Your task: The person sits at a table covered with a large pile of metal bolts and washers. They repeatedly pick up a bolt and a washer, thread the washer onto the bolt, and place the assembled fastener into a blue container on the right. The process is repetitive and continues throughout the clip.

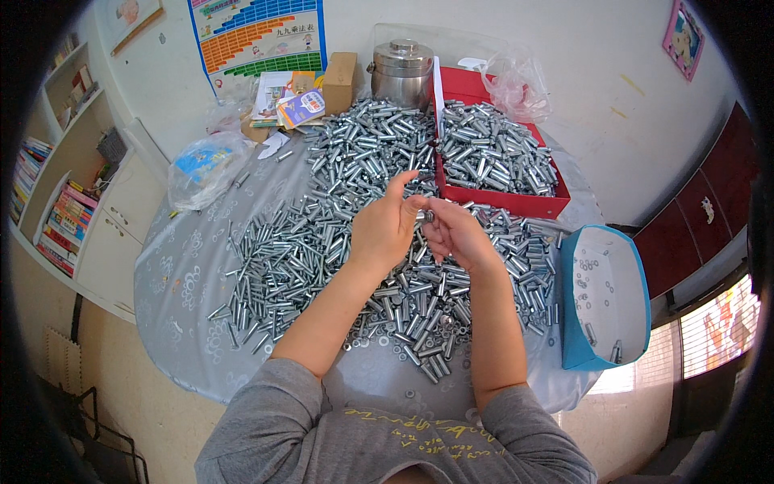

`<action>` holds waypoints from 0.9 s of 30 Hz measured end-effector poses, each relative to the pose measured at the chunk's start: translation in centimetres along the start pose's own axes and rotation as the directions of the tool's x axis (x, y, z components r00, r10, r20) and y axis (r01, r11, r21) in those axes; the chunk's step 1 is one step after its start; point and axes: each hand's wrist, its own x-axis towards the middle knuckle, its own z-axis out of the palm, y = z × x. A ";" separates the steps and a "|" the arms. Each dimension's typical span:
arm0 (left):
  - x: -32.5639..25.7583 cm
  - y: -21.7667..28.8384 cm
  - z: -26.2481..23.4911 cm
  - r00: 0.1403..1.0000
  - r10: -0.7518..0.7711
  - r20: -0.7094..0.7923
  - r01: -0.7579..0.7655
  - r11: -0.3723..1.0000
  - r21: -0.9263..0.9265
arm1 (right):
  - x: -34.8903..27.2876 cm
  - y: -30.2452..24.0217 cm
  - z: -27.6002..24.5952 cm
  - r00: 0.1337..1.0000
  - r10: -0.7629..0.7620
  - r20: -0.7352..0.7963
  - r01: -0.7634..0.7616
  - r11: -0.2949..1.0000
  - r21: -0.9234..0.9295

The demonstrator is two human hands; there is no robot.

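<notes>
Above the middle of a big heap of metal expansion bolts (282, 262), my two hands meet at their fingertips. A small shiny expansion bolt (426, 216) shows only its round end between them. My right hand (461, 235) is closed around it with curled fingers. From the other side, my left hand (377, 228) presses its thumb at the same bolt, its index finger raised and its other fingers mostly hidden. Loose washers (383, 341) and nuts lie along the heap's near edge, below my forearms.
A red box (504, 201) full of metal sleeves stands behind the heap. To the right is a blue fabric bin (571, 306) with some washers and bolts inside. A steel pot (401, 77), booklets (301, 108) and a plastic bag (208, 171) sit toward the back of the cloth-covered table (177, 323).
</notes>
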 end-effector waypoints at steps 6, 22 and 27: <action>0.0 0.4 -0.2 0.995 -0.038 0.097 0.038 0.999 0.003 | 0.5 0.2 1.3 0.973 -0.086 -0.214 0.086 0.996 -0.008; 0.1 -0.2 0.2 1.000 -0.024 0.018 0.023 0.999 0.049 | 0.6 0.7 -1.1 0.979 -0.110 -0.170 0.083 0.984 -0.158; 0.3 0.0 0.2 0.999 -0.029 0.032 0.027 0.997 0.077 | 3.4 4.8 -5.0 0.511 -0.817 -0.268 -0.131 0.234 -0.963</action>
